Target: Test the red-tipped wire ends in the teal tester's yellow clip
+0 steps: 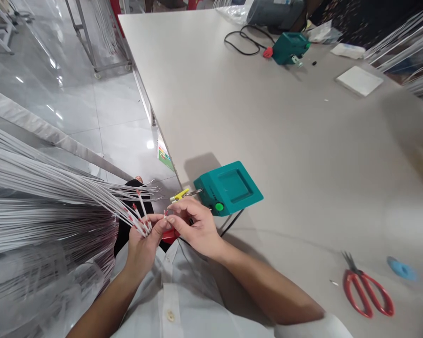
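My left hand (143, 244) is closed around several thin white cables (102, 193) that run in from the left; red inner wires show at some of their ends. Between its thumb and forefinger sticks up one cable end (165, 215), with small red strands at the tip. My right hand (201, 230) pinches at that same tip with thumb and forefinger. Just beyond the hands sits a teal box (232, 188) with a green button (219, 206). A yellow-handled clip (180, 195) juts from its left side. Something red (169, 236) shows partly beneath my hands.
Red-handled scissors (366, 291) and a blurred blue ring-shaped item (402, 268) lie at right on the table (285, 126). A second teal box (289, 48) with a black cord stands at the back, near a white block (359, 80). Hanging cable bundles (38, 220) fill the left.
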Demonstrator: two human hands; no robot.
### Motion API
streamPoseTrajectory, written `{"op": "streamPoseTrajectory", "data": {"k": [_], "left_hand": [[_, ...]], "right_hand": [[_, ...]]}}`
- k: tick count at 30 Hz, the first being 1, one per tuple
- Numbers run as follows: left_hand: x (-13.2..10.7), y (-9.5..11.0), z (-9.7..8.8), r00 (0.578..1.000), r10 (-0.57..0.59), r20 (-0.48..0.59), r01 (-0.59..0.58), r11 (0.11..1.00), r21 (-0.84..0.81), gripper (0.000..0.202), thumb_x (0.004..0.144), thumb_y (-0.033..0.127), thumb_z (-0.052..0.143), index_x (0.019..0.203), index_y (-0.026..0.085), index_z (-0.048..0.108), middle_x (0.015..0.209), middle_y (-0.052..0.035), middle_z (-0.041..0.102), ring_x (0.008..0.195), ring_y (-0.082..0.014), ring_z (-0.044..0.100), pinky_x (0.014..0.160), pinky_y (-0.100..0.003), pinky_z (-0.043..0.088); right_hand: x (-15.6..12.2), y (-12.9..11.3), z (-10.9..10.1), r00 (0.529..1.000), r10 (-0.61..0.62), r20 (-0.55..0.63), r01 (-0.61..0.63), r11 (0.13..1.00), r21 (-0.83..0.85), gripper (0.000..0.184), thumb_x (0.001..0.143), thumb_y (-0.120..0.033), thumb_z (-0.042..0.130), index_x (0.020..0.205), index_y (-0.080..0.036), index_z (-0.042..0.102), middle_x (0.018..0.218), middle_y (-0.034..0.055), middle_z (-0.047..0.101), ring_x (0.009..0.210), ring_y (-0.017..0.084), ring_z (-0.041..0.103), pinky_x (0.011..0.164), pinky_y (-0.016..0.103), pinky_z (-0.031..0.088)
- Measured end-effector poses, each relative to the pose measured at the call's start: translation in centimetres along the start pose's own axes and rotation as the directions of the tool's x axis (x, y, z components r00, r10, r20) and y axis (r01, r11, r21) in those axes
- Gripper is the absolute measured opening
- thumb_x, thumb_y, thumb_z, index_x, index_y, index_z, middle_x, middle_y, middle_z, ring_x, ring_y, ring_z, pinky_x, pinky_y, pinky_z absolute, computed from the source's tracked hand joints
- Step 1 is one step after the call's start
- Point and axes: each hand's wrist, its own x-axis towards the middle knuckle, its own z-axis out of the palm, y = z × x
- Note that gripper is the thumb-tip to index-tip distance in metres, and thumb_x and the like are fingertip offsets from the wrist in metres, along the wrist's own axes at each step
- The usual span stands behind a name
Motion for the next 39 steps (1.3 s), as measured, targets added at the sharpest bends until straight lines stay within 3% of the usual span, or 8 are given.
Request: {"op": "streamPoseTrajectory", "data": {"k": [9, 16, 23, 27, 29, 32, 35, 39], "left_hand": [[0.0, -0.3, 0.1, 0.999, -0.042, -0.001, 0.042, 0.999, -0.004, 0.018, 0.069, 0.031, 0.067, 0.073, 0.014, 0.063, 0.058, 0.0013, 0.059, 0.044, -0.0046, 0.039, 0.04, -0.018, 0.026], [-0.2, 0.3, 0.3, 0.997, -0.066, 0.051, 0.071, 0.992, -0.108, 0.014, 0.068, 0.027, 0.068, 0.07, 0.014, 0.064, 0.058, 0.0015, 0.06, 0.04, -0.0013, 0.035, 0.038, -0.015, 0.025], [-0.2, 0.7, 0.3, 0.998, -0.065, 0.022, 0.067, 0.989, -0.133, 0.012, 0.069, 0.025, 0.067, 0.071, 0.014, 0.064, 0.059, 0.0012, 0.06, 0.04, -0.0006, 0.035, 0.038, -0.013, 0.028], [-0.1, 0.3, -0.1, 0.996, -0.07, 0.047, 0.073, 0.995, -0.069, 0.016, 0.071, 0.029, 0.066, 0.074, 0.014, 0.065, 0.056, 0.0018, 0.057, 0.041, -0.0014, 0.036, 0.037, -0.014, 0.026], [-0.1, 0.1, -0.2, 0.995, -0.073, 0.067, 0.076, 0.997, -0.034, 0.015, 0.072, 0.029, 0.065, 0.072, 0.014, 0.064, 0.053, 0.003, 0.053, 0.042, -0.002, 0.037, 0.038, -0.014, 0.025], [-0.1, 0.3, -0.3, 0.991, -0.062, 0.115, 0.056, 0.997, 0.048, 0.02, 0.074, 0.03, 0.063, 0.064, 0.013, 0.061, 0.052, 0.0035, 0.05, 0.042, -0.0018, 0.034, 0.037, -0.014, 0.023], [0.0, 0.9, -0.4, 0.99, -0.047, 0.13, 0.024, 0.984, 0.176, 0.021, 0.074, 0.032, 0.062, 0.066, 0.013, 0.063, 0.046, 0.0045, 0.047, 0.038, -0.0021, 0.032, 0.035, -0.015, 0.02], [-0.1, 1.1, -0.2, 0.995, -0.037, 0.09, 0.01, 0.958, 0.286, 0.023, 0.072, 0.034, 0.064, 0.073, 0.012, 0.064, 0.04, 0.0068, 0.041, 0.036, -0.0029, 0.031, 0.033, -0.016, 0.022]], "right_hand": [[0.1, -0.1, 0.1, 0.972, 0.189, 0.141, -0.211, 0.964, 0.161, 0.014, 0.082, -0.022, 0.052, 0.07, -0.017, 0.057, 0.065, 0.0003, 0.056, 0.064, 0.011, 0.053, 0.061, 0.024, 0.043], [-0.2, 0.2, 0.2, 0.938, 0.216, 0.273, -0.294, 0.911, 0.289, 0.018, 0.084, -0.03, 0.049, 0.071, -0.017, 0.052, 0.064, -0.0013, 0.051, 0.053, 0.008, 0.047, 0.049, 0.022, 0.041], [-0.4, 0.4, -0.2, 0.982, 0.182, 0.051, -0.188, 0.962, 0.199, 0.018, 0.084, -0.033, 0.048, 0.076, -0.017, 0.053, 0.073, 0.0014, 0.05, 0.055, 0.009, 0.046, 0.051, 0.023, 0.043], [0.0, 0.1, -0.7, 0.988, 0.057, 0.142, -0.089, 0.968, 0.234, 0.029, 0.08, -0.038, 0.054, 0.102, -0.019, 0.055, 0.101, 0.0087, 0.052, 0.054, 0.007, 0.046, 0.048, 0.023, 0.043], [0.2, 0.0, -0.7, 0.977, 0.021, 0.213, -0.06, 0.983, 0.175, 0.027, 0.076, -0.035, 0.06, 0.096, -0.017, 0.06, 0.096, 0.0079, 0.054, 0.054, 0.007, 0.049, 0.048, 0.022, 0.044], [0.3, 0.1, -0.6, 0.978, -0.041, 0.203, 0.028, 0.997, 0.067, 0.015, 0.08, -0.028, 0.057, 0.078, -0.016, 0.065, 0.075, 0.0043, 0.059, 0.063, 0.011, 0.056, 0.059, 0.023, 0.047], [0.1, 0.5, -0.6, 0.976, -0.103, 0.189, 0.126, 0.986, -0.109, 0.02, 0.086, -0.021, 0.048, 0.074, -0.016, 0.064, 0.071, 0.004, 0.062, 0.071, 0.012, 0.059, 0.066, 0.022, 0.047], [-0.5, 1.1, -0.5, 0.938, -0.24, 0.249, 0.335, 0.809, -0.482, 0.023, 0.085, -0.02, 0.043, 0.072, -0.016, 0.062, 0.073, 0.0049, 0.063, 0.066, 0.013, 0.057, 0.059, 0.023, 0.043]]}}
